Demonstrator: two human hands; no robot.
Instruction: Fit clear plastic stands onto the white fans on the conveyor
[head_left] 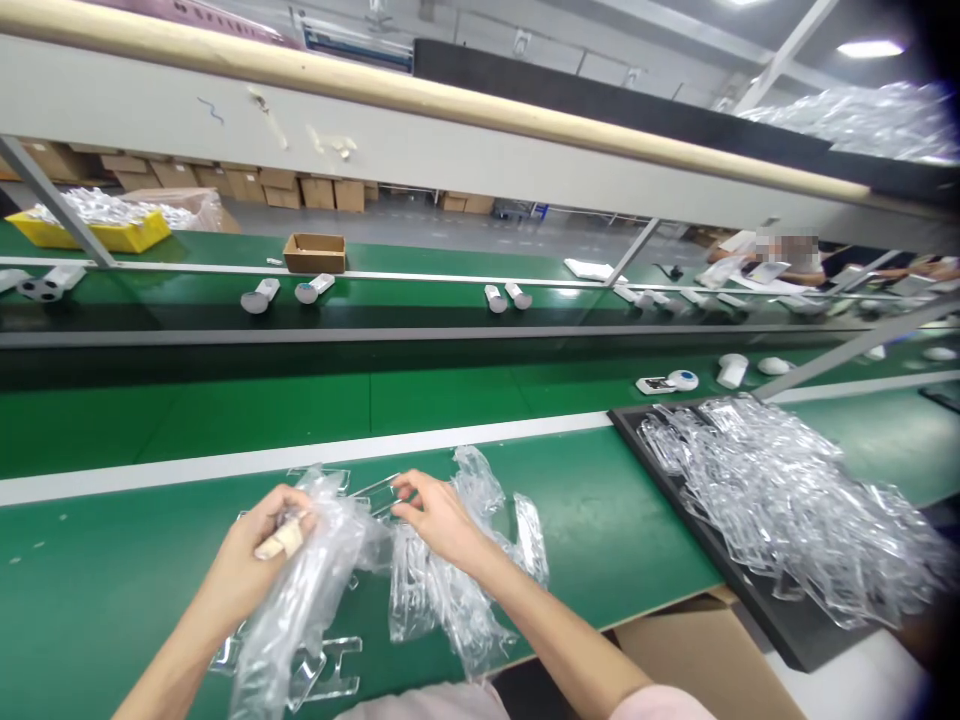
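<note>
My left hand (274,540) is closed round the edge of a crumpled clear plastic bag (311,580) on the green bench. Beige tape or paper shows at its fingers. To the right, my right hand (435,515) pinches the end of a thin clear plastic piece (379,490), which reaches back toward the bag. Below my right hand lie more bagged clear parts (450,590). Loose clear pieces (334,670) rest beside the bag, near the bench's front edge.
A black tray (675,490) heaped with clear parts stands at right. Beyond the bench runs a green conveyor (300,395) with white devices (667,383). An overhead shelf crosses above. A cardboard box (705,660) is below the bench; a person's arms show far right.
</note>
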